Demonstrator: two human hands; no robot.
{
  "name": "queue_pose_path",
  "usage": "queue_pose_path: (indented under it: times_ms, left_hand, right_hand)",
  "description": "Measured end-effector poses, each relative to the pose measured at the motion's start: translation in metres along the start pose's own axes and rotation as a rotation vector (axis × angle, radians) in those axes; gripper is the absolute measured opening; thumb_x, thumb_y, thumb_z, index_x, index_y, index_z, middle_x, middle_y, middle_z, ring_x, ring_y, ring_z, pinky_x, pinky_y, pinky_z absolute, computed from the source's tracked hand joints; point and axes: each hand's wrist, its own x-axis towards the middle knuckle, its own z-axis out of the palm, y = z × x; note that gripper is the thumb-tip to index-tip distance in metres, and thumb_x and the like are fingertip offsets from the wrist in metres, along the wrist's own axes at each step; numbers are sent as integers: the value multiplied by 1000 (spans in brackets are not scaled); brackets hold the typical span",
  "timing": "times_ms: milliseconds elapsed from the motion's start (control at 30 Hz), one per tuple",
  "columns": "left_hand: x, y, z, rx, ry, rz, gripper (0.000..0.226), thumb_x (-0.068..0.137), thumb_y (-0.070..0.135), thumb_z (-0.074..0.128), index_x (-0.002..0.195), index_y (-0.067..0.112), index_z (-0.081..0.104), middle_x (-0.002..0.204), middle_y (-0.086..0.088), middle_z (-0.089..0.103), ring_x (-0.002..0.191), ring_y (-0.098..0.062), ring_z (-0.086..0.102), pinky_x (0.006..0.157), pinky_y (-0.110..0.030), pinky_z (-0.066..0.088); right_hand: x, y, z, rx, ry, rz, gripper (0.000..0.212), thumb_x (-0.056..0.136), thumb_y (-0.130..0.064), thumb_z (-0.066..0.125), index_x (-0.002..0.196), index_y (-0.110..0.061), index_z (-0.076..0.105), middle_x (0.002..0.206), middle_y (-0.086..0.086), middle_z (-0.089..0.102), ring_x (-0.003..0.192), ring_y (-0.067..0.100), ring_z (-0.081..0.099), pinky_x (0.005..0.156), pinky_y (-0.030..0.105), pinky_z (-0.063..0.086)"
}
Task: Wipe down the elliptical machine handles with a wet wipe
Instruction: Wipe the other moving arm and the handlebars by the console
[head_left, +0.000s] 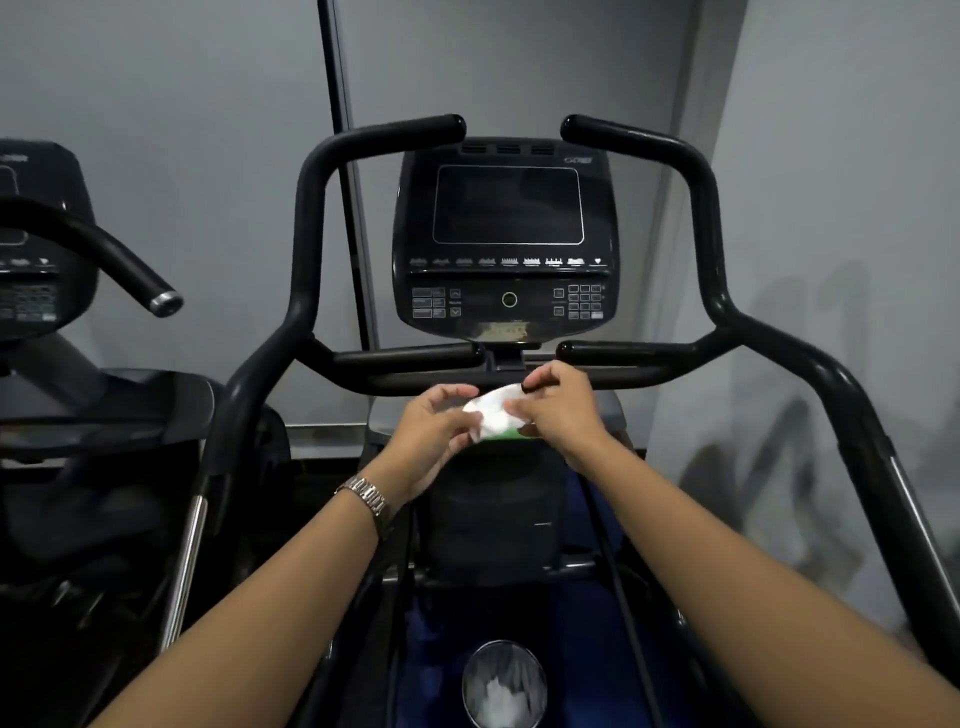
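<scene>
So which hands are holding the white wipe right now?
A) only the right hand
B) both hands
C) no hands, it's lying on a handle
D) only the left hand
B: the left hand and the right hand each pinch an end of the white wipe, held up between them just below the console.

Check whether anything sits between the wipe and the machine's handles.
Nothing visible does. The left hand and right hand pinch the white wipe just below the left inner grip and right inner grip, close to the crossbar. The console stands between the left outer handle and right outer handle, across neither.
</scene>
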Motion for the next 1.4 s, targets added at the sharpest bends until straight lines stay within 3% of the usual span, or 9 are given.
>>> queue_pose_path:
  times_ms: [100, 233, 467, 667, 767, 967, 1067, 1167, 1400]
  left_hand:
    - [-19, -22, 11, -6, 59, -32, 18, 85, -10, 59, 97, 3, 57, 86, -11, 63, 73, -17, 61, 69, -22, 55]
    - [-45, -46, 29, -48, 147, -79, 17, 85, -6, 62, 97, -1, 52, 87, -15, 63, 75, -19, 63, 64, -21, 57]
    - [-93, -79, 62, 75, 48, -155, 24, 81, 4, 71, 100, -6, 60, 94, -19, 68, 80, -18, 69, 69, -19, 56]
    - [-113, -79, 79, 166, -35, -186, 25, 80, -3, 69, 105, -6, 62, 95, -16, 68, 84, -19, 67, 74, -21, 57]
    - [-119, -74, 87, 268, -45, -190, 18, 86, -6, 61, 103, 0, 62, 96, -15, 65, 83, -17, 63, 73, -22, 54]
    - [-132, -78, 103, 428, -68, -155, 17, 94, 5, 49, 96, 10, 66, 101, -13, 66, 87, -20, 61, 74, -31, 52]
    - [-137, -94, 111, 606, 46, -50, 14, 87, 18, 66, 98, 14, 60, 92, -5, 64, 80, -13, 60, 63, -18, 46]
    - [-140, -109, 120, 789, 219, 91, 23, 77, 24, 76, 88, 18, 57, 84, 0, 57, 73, -10, 52, 58, -15, 38]
    - [-157, -138, 146, 760, 192, 81, 8, 85, 17, 64, 79, 14, 68, 68, -1, 66, 63, -12, 60, 51, -11, 42]
  right_hand:
    - [-24, 16, -19, -260, 44, -268, 17, 72, -2, 69, 70, -18, 64, 76, -5, 61, 71, 11, 61, 65, 23, 49]
    - [-67, 23, -47, -379, -258, -399, 17, 71, -17, 79, 86, -15, 73, 88, -5, 64, 82, 7, 62, 68, 17, 49]
    - [-122, 50, -86, -414, -348, -221, 18, 77, -28, 76, 93, -21, 73, 84, -9, 70, 79, 0, 65, 74, 19, 55]
    - [-137, 56, -110, -316, -229, -87, 8, 85, -15, 65, 80, -13, 70, 76, -2, 69, 71, 8, 64, 64, 20, 52]
    - [-140, 53, -119, -180, -110, 52, 16, 89, -8, 55, 76, -9, 64, 77, 2, 64, 68, 10, 56, 59, 20, 46]
    - [-157, 58, -125, 277, -107, 482, 24, 95, 0, 39, 87, -2, 61, 99, 18, 63, 85, 28, 61, 75, 46, 55]
    - [-168, 66, -128, 364, -64, 500, 24, 96, 0, 38, 89, -4, 60, 101, 17, 61, 84, 27, 60, 62, 38, 55]
    - [-176, 76, -134, 296, 4, 456, 21, 94, 1, 42, 92, -10, 60, 104, 15, 59, 89, 28, 61, 66, 40, 57]
    - [-197, 92, -149, 73, 68, 294, 35, 87, 9, 39, 98, -16, 62, 90, 6, 58, 76, 16, 55, 75, 38, 54]
